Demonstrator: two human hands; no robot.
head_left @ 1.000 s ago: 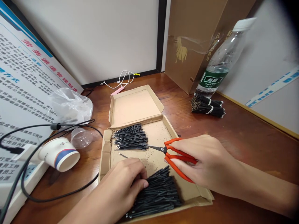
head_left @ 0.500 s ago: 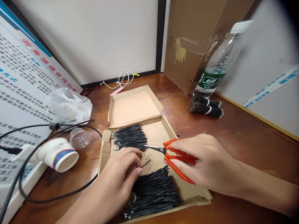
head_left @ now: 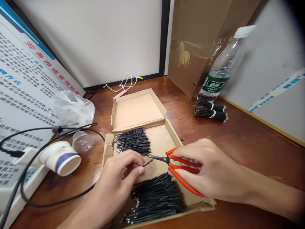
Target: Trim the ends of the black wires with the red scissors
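Observation:
Between thumb and fingers, my left hand [head_left: 124, 175] pinches a short black wire [head_left: 148, 163] whose end sticks out to the right. My right hand [head_left: 209, 171] grips the red handles of a pair of scissors [head_left: 183, 159]. Their dark blades point left, just above the wire's end; whether they touch it I cannot tell. Both hands are over an open cardboard box [head_left: 175, 132]. In its far part lies a pile of black wires [head_left: 133, 140] with silvery ends. A larger pile of black wires [head_left: 159, 197] fills the near part, partly hidden by my left hand.
Two banded wire bundles [head_left: 211, 111] lie by a water bottle [head_left: 216, 79] at the right. At the left are a tipped paper cup [head_left: 62, 159], a clear plastic cup [head_left: 83, 141], a plastic bag [head_left: 73, 108] and a black cable [head_left: 59, 202]. Tall cartons [head_left: 200, 41] stand behind.
My left hand has raised the wire slightly and turned it toward the blades. The scissors have tilted, their tips now lower and nearer the wire.

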